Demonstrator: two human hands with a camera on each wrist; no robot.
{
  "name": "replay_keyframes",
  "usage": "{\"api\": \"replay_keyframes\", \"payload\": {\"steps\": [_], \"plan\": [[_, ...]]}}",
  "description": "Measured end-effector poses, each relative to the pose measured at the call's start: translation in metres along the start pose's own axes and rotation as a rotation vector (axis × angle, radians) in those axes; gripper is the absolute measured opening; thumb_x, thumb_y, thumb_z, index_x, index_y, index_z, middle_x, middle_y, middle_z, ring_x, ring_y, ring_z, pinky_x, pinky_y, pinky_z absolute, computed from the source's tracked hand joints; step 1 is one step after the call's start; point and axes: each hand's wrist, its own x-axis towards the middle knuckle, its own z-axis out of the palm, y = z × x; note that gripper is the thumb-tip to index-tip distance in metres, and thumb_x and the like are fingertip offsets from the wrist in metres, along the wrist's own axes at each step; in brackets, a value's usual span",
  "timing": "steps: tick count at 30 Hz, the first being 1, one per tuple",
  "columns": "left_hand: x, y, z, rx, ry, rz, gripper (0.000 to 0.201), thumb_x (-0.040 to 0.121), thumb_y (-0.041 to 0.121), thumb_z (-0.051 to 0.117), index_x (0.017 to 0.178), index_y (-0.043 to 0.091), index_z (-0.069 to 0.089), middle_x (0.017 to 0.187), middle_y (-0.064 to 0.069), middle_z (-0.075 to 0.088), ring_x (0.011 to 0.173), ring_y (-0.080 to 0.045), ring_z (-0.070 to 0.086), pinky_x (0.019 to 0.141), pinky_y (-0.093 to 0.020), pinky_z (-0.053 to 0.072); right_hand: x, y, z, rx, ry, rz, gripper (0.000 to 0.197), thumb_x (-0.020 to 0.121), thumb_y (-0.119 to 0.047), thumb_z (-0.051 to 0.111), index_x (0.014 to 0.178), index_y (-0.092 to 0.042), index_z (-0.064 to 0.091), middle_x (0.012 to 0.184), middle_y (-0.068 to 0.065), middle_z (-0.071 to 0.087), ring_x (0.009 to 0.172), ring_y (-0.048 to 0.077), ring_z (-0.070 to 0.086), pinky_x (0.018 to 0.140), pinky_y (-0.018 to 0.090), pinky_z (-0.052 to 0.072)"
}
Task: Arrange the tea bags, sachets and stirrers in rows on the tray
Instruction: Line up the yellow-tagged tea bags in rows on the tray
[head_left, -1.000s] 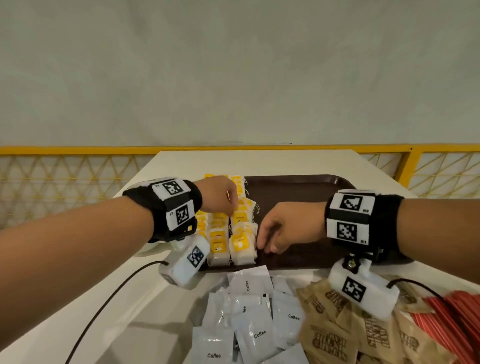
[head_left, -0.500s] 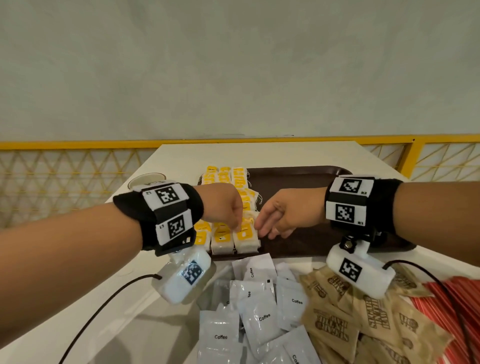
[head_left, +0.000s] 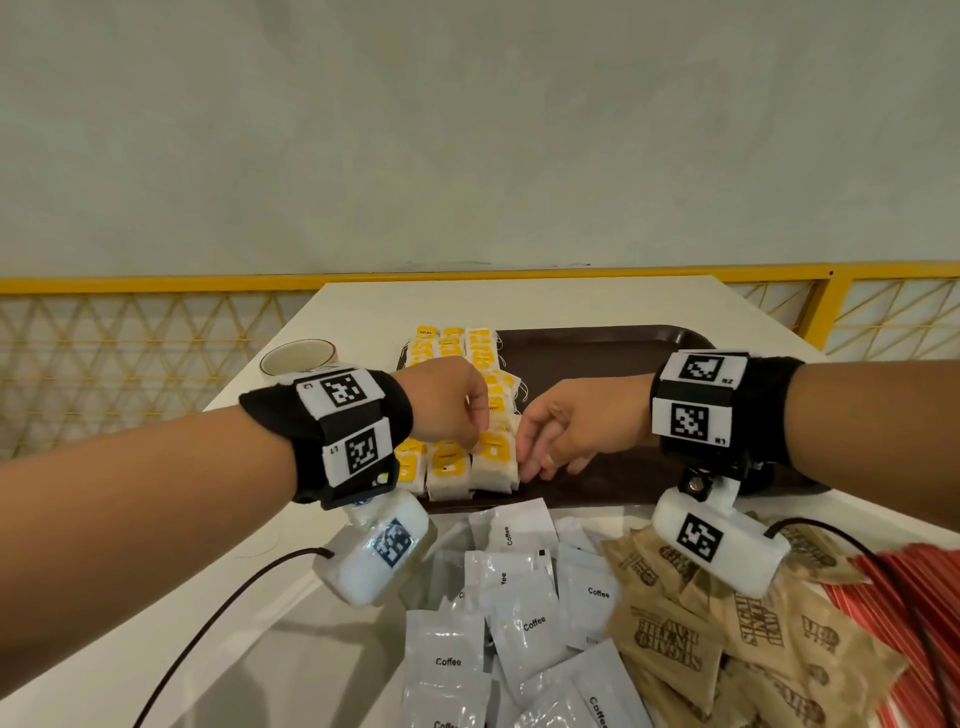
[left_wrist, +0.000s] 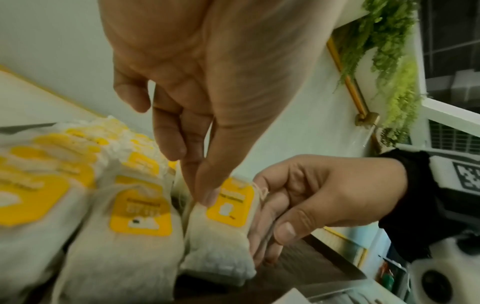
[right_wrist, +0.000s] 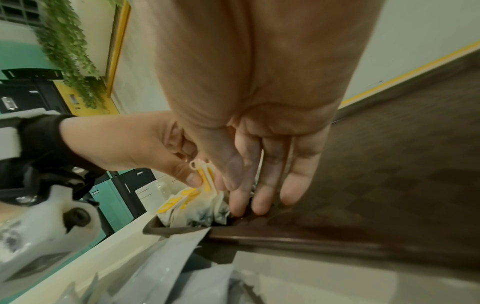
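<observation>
Both hands at the near-left corner of the dark brown plastic tray on the cream desk. Left hand over the rows of white paper tea bags with yellow labels, fingers curled, thumb tip pressing on the label of the nearest tea bag of the right-hand row; grip narrow (hard to tell whether the bag is truly pinched). Right hand just beside that same bag, straight fingers flat against its right side and tips down on the tray floor, grip relaxed and holding nothing. Three rows of tea bags along the tray's left edge. Off the tray, at the desk's near edge: white foil coffee sachets in a loose pile, brown paper sugar sachets to their right, red striped stirrers at far right. Roll of tape left of the tray.
</observation>
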Motion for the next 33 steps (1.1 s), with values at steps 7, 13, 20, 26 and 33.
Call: {"api": "replay_keyframes", "payload": {"steps": [7,13,20,26,33], "plan": [[0.0,-0.013,-0.013,-0.043,-0.004,-0.031,0.004,0.081,0.015,0.073,0.082,0.017,0.069,0.076,0.01,0.063,0.074,-0.005,0.057,0.075,-0.022,0.048,0.0,0.004,-0.013,-0.018,0.116,0.032,0.012,0.09,-0.005,0.06,0.094,-0.016,0.062,0.093,0.0,0.072,0.082,0.009,0.067,0.078,0.024,0.052],[0.02,-0.024,-0.019,-0.087,0.149,-0.106,0.013,0.085,0.017,0.069,0.097,0.012,0.073,0.089,0.006,0.065,0.085,-0.009,0.057,0.081,-0.022,0.045,0.023,0.007,-0.025,0.041,0.383,0.042,0.016,0.087,-0.004,0.064,0.103,-0.006,0.063,0.087,0.006,0.068,0.08,0.016,0.065,0.073,0.026,0.055],[0.045,-0.027,-0.015,-0.062,0.1,-0.098,0.016,0.085,0.021,0.069,0.099,0.014,0.073,0.094,0.006,0.066,0.089,-0.008,0.058,0.086,-0.025,0.046,0.05,-0.002,-0.037,-0.084,0.379,-0.002,0.025,0.083,-0.014,0.073,0.107,-0.015,0.066,0.087,-0.003,0.065,0.077,0.007,0.061,0.055,0.015,0.051],[0.054,-0.033,-0.02,-0.029,0.11,-0.077,0.008,0.079,0.018,0.076,0.085,0.016,0.071,0.079,0.009,0.063,0.072,-0.003,0.054,0.069,-0.019,0.045,0.062,-0.002,-0.043,-0.128,0.37,-0.026,0.003,0.09,-0.02,0.065,0.091,-0.019,0.062,0.094,0.007,0.068,0.073,0.008,0.062,0.061,0.02,0.056],[0.062,-0.042,-0.022,0.005,0.106,-0.094,0.017,0.08,0.016,0.075,0.096,0.016,0.074,0.088,0.007,0.064,0.085,-0.009,0.058,0.079,-0.023,0.044,0.061,-0.008,-0.051,-0.048,0.252,0.024,0.006,0.093,-0.007,0.059,0.091,-0.013,0.057,0.092,0.011,0.065,0.082,0.021,0.067,0.07,0.033,0.058]]}}
